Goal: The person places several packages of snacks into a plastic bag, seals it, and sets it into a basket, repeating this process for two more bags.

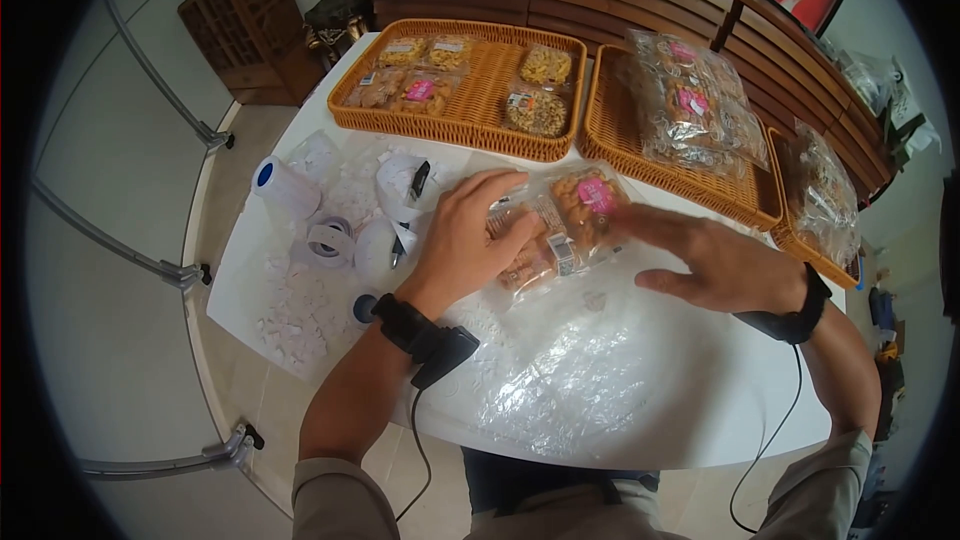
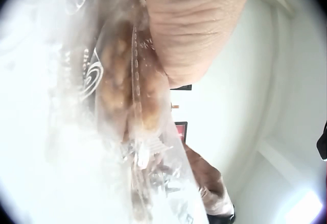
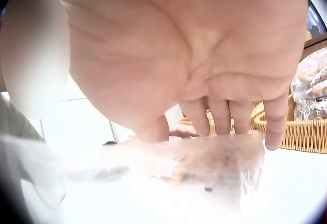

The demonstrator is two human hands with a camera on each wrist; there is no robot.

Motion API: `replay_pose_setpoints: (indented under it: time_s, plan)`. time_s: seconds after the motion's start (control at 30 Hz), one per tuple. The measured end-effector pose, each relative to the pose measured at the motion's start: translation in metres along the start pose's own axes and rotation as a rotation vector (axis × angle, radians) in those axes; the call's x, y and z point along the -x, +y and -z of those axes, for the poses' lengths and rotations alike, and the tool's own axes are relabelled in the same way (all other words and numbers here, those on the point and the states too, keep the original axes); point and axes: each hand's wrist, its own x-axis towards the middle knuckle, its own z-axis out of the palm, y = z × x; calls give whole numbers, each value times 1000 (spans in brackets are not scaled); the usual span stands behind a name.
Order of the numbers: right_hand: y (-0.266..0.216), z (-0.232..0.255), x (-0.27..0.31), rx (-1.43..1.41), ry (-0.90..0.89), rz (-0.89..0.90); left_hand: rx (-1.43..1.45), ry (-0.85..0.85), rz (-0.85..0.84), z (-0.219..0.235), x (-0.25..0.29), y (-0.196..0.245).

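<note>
A clear plastic bag of brown baked snacks lies on the table, with a pink label and a white barcode sticker. My left hand grips its left side, thumb over the top and fingers along the far edge. In the left wrist view, the printed film and brown snack pieces show close beside that palm. My right hand is at the bag's right edge, fingers stretched out and thumb apart. The right wrist view shows its straight fingers behind the blurred clear wrap.
Wicker trays with packed snacks line the table's far side; a middle one holds a pile of bags. Tape rolls, a blue-cored roll and paper scraps lie at left. Crinkled clear film spreads in front.
</note>
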Motion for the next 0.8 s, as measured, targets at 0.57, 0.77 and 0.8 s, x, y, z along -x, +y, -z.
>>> replay_pose_setpoints:
  time_s: [0.57,0.77,0.8]
  plan:
    - [12,64,35,116,138,-85,38,-7,1,-6,-2,-2]
    - [-11,67,16,111,61,-45,7,11,23,1,0,5]
    - [-14,70,8,115,51,-43,26,13,76,2,1,7]
